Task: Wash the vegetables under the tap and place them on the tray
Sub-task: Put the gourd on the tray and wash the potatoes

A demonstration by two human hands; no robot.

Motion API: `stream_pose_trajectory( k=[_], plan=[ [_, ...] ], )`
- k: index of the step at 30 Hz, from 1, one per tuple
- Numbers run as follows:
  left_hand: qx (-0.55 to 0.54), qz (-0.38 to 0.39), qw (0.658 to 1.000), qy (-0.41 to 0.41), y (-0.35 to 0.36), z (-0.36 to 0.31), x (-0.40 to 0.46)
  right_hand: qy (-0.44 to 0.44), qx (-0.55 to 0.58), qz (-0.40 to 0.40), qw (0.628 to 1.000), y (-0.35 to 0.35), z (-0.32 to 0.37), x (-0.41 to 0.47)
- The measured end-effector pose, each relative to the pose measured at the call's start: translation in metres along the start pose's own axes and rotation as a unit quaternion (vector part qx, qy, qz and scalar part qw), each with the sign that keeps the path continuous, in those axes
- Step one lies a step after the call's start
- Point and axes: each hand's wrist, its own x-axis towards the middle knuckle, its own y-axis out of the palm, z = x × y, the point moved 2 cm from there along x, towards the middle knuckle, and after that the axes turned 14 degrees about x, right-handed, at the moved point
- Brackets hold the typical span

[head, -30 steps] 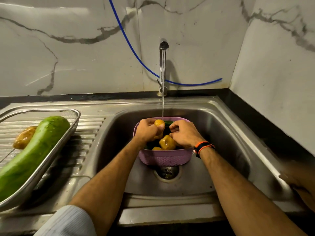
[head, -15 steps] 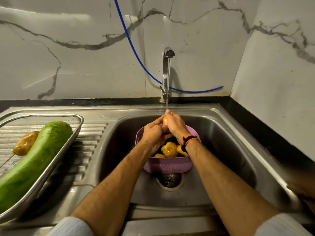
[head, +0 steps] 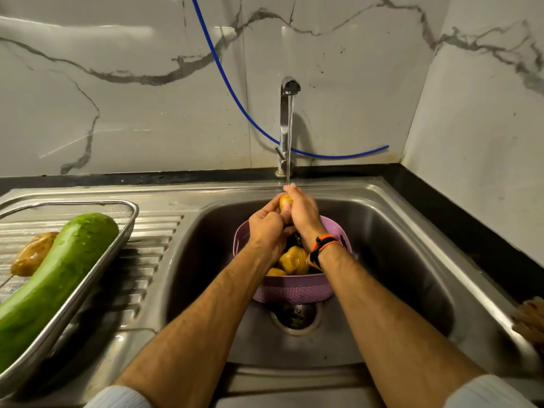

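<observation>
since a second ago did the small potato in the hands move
Yes. The small potato went up out of the purple basket toward the tap; both hands now hold it in the water stream above the basket's rim.

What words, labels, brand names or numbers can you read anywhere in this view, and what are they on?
None can be read.
The tap, sink, purple basket and tray show no print or brand marks.
The wristband has no legible marking.
The lines on the wall are marble veins, not writing.
</observation>
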Motion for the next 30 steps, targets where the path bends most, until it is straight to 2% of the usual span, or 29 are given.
stream_pose_trajectory(
  k=[4,7,9,13,15,18,20,26,30],
  plan=[
    [-0.004,-0.021,1.0,0.004,-0.002,0.004,0.004,-0.035,-0.035,0.0,0.999,0.011,-0.006,-0.002],
    [-0.006,0.027,0.999,-0.019,-0.003,0.001,0.001,0.009,0.008,-0.017,1.0,0.0,0.001,0.006],
    [0.0,0.031,0.999,-0.021,-0.002,-0.001,-0.002,0.026,0.009,-0.003,1.0,-0.008,0.001,0.008],
    [-0.002,-0.024,1.0,0.005,-0.003,0.003,0.001,-0.022,-0.047,0.043,0.998,0.004,-0.011,0.006],
    [-0.003,-0.032,0.999,0.005,-0.004,0.004,0.003,-0.033,-0.05,0.033,0.998,0.012,-0.008,0.006],
    [-0.009,0.016,1.0,-0.02,-0.006,0.002,0.001,-0.004,-0.033,-0.008,0.999,0.005,0.0,0.014],
    [-0.004,0.04,0.999,-0.032,-0.004,0.0,-0.002,0.009,-0.01,0.0,1.0,-0.004,-0.001,0.016],
    [-0.016,-0.024,1.0,-0.008,-0.003,0.003,0.005,-0.035,-0.061,0.017,0.997,0.01,-0.006,0.009],
    [0.005,0.058,0.998,-0.035,-0.009,0.0,0.003,0.019,-0.04,-0.021,0.999,-0.002,0.004,0.012]
  ],
)
